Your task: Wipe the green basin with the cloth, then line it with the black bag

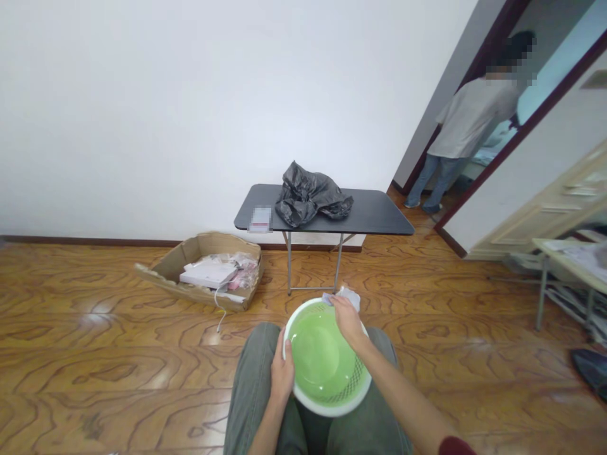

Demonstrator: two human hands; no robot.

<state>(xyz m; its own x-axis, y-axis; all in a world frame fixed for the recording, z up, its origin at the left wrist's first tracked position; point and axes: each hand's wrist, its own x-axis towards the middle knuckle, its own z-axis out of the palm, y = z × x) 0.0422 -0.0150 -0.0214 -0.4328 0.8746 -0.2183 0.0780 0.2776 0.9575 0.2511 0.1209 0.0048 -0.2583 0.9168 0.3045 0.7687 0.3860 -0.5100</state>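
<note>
A round green colander bowl (318,360) with a white rim rests on my lap. My left hand (282,374) grips its left rim, fingers closed around the edge. My right hand (348,318) is at the far rim, pinching a small pale cloth (349,295) that hangs over the edge. The bowl's inside looks bare.
A dark folding table (374,218) stands ahead by the white wall, with a crumpled black plastic bag (310,194) on it. An open cardboard box (203,272) of papers lies on the wooden floor at left. A person (467,126) stands in the doorway at right. Another table (569,262) is far right.
</note>
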